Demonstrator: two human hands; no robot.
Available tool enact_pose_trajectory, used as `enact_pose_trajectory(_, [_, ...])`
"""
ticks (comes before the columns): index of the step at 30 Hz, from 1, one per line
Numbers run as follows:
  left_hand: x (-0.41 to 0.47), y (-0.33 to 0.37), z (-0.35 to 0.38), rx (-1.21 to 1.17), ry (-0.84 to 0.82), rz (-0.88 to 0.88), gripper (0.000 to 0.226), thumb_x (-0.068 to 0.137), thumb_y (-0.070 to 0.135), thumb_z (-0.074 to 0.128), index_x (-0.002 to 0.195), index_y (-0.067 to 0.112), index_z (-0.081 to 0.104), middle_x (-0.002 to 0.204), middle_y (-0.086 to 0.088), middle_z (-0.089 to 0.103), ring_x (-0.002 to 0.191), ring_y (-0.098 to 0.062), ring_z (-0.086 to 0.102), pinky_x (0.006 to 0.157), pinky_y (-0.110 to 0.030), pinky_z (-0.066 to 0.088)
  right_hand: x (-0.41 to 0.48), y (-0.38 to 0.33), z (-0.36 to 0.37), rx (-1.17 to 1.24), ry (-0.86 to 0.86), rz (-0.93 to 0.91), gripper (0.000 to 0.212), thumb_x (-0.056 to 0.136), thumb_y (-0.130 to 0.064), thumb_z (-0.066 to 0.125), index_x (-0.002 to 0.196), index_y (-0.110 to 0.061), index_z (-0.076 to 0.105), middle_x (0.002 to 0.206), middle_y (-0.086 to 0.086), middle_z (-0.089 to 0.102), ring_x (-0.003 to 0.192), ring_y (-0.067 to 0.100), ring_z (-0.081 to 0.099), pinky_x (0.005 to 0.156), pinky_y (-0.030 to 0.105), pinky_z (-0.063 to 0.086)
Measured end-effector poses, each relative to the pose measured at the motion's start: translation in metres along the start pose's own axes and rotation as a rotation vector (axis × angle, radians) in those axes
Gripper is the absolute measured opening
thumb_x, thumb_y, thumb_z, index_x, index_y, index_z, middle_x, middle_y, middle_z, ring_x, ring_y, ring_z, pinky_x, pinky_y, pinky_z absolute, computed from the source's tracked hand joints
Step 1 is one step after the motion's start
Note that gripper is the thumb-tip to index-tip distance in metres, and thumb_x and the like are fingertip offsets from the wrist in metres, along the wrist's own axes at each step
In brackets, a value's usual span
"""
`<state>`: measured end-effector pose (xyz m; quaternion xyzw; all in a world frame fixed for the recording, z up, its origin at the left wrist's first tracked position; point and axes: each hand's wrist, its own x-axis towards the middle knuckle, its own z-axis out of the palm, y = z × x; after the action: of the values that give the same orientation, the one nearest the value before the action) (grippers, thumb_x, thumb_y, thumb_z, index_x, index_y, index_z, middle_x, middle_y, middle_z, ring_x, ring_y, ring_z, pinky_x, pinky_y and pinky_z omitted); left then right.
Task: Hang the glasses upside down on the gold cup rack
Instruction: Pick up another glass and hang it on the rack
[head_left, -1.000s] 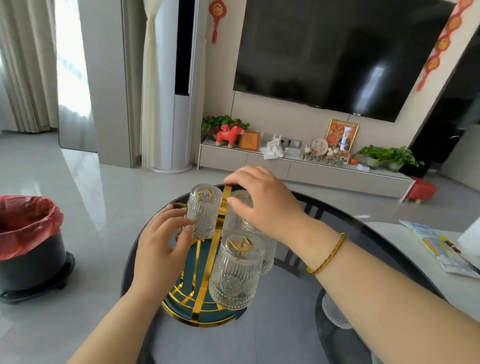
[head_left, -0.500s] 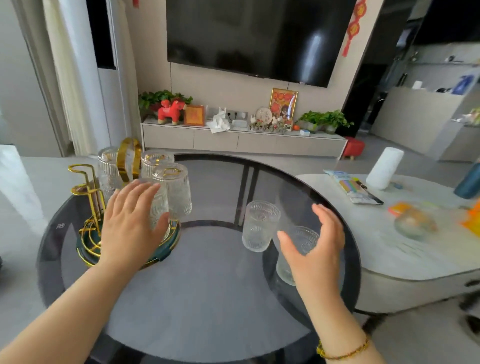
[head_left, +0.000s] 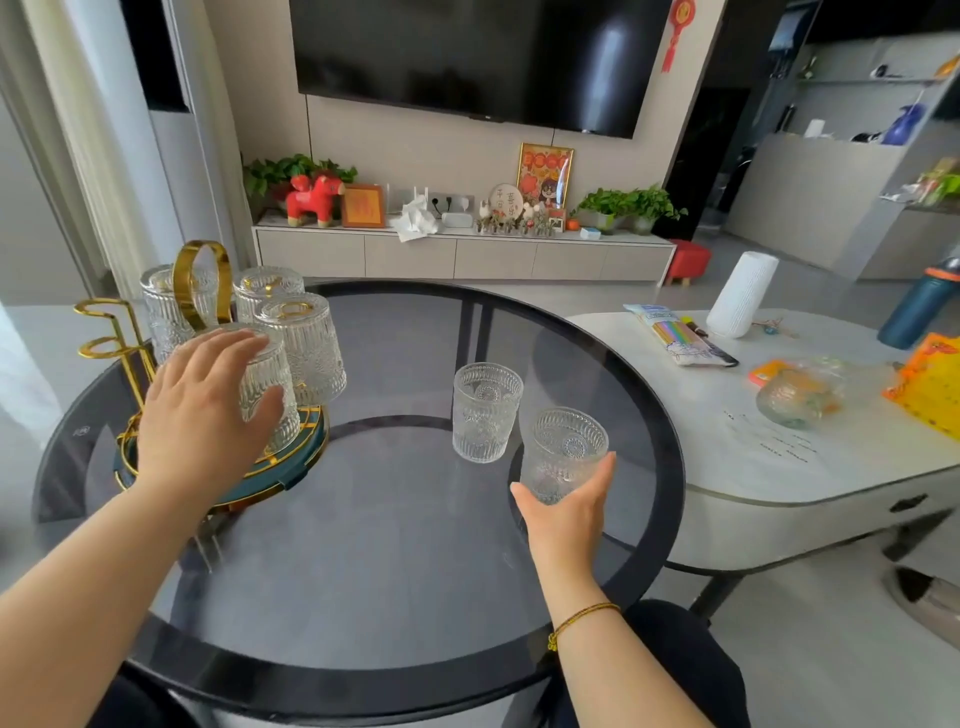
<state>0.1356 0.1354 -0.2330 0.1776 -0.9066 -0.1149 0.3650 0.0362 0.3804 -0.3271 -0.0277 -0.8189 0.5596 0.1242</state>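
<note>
Reaching with the right hand (head_left: 563, 512) for the nearer upright glass (head_left: 563, 453), standing on the tabletop (head_left: 395, 545) well to the right of the gold cup rack (head_left: 156, 364). Grip spread apart, thumb and fingers just touching or nearly touching the glass's lower wall, not yet closed around it. Resting the left hand (head_left: 200, 415), fingers open and flat, against the frontmost inverted glass (head_left: 270, 395) on the rack, apparently steadying it. Three more inverted glasses hanging behind it; two bare gold prongs (head_left: 104, 325) showing at the rack's left side.

Probably best: closing around the glass's middle rather than the rim, lifting straight up clear of the second upright glass (head_left: 485, 410) standing just beside it, toward the rack. Turning mouth-down only once clear, then carrying across to a bare prong. Ribbed glass likely slippery, so gripping firmly.
</note>
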Motion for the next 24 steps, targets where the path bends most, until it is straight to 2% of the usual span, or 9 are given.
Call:
enact_pose_trajectory(5, [0.001,-0.001,0.001,-0.013,0.006,0.001,0.043,0.079,0.013,0.062,0.119,0.003,0.051,0.126,-0.022,0.054,0.122,-0.041,0.040,0.103,-0.053,0.025,0.005,0.005,0.004,0.000,0.049,-0.011,0.092,0.063,-0.016,0.078,0.134,-0.016,0.019,0.135,0.016,0.042,0.118,0.037,0.045,0.094,0.052,0.045])
enact_pose_trajectory(10, [0.001,-0.003,0.001,-0.019,-0.003,-0.003,0.044,0.079,0.014,0.062,0.120,0.004,0.050,0.127,-0.021,0.053,0.123,-0.040,0.039,0.104,-0.052,0.025,0.004,-0.002,0.004,-0.030,0.112,-0.160,0.086,0.060,-0.012,0.080,0.129,-0.013,0.029,0.129,0.015,0.045,0.116,0.033,0.046,0.090,0.039,0.044])
enact_pose_trajectory(14, [0.002,-0.005,0.000,-0.038,-0.009,0.000,0.044,0.078,0.014,0.063,0.119,0.004,0.051,0.126,-0.020,0.054,0.124,-0.038,0.040,0.104,-0.051,0.026,0.010,-0.032,-0.001,-0.108,0.065,-0.453,0.089,0.057,-0.010,0.080,0.131,-0.010,0.032,0.126,0.020,0.045,0.112,0.037,0.048,0.089,0.045,0.047])
enact_pose_trajectory(18, [0.003,-0.007,0.000,-0.127,0.011,0.021,0.044,0.076,0.010,0.066,0.117,0.003,0.053,0.125,-0.021,0.054,0.125,-0.039,0.040,0.104,-0.051,0.026,0.023,-0.090,-0.005,-0.259,-0.021,-0.815,0.088,0.052,-0.003,0.080,0.129,-0.001,0.037,0.115,0.026,0.050,0.109,0.027,0.040,0.090,0.028,0.038])
enact_pose_trajectory(19, [0.003,-0.007,-0.001,-0.169,0.026,0.012,0.043,0.076,0.009,0.066,0.116,0.003,0.053,0.126,-0.020,0.054,0.125,-0.039,0.039,0.103,-0.050,0.026,0.026,-0.107,-0.005,-0.316,-0.045,-0.902,0.087,0.051,-0.002,0.080,0.128,0.000,0.038,0.113,0.027,0.051,0.108,0.027,0.039,0.090,0.028,0.039])
enact_pose_trajectory(22, [0.002,-0.015,-0.006,-0.254,0.130,-0.012,0.041,0.076,0.007,0.066,0.114,0.004,0.054,0.125,-0.021,0.053,0.122,-0.040,0.040,0.100,-0.045,0.026,0.029,-0.154,0.003,-0.504,-0.125,-1.101,0.084,0.050,-0.002,0.080,0.125,0.000,0.042,0.112,0.027,0.055,0.104,0.042,0.051,0.080,0.043,0.049])
enact_pose_trajectory(24, [0.000,-0.021,-0.007,-0.303,0.199,-0.075,0.040,0.076,0.007,0.065,0.115,0.005,0.054,0.126,-0.021,0.051,0.122,-0.039,0.040,0.100,-0.045,0.027,0.030,-0.178,0.009,-0.590,-0.164,-1.184,0.080,0.052,-0.001,0.079,0.123,0.002,0.043,0.114,0.028,0.055,0.104,0.046,0.053,0.084,0.049,0.048])
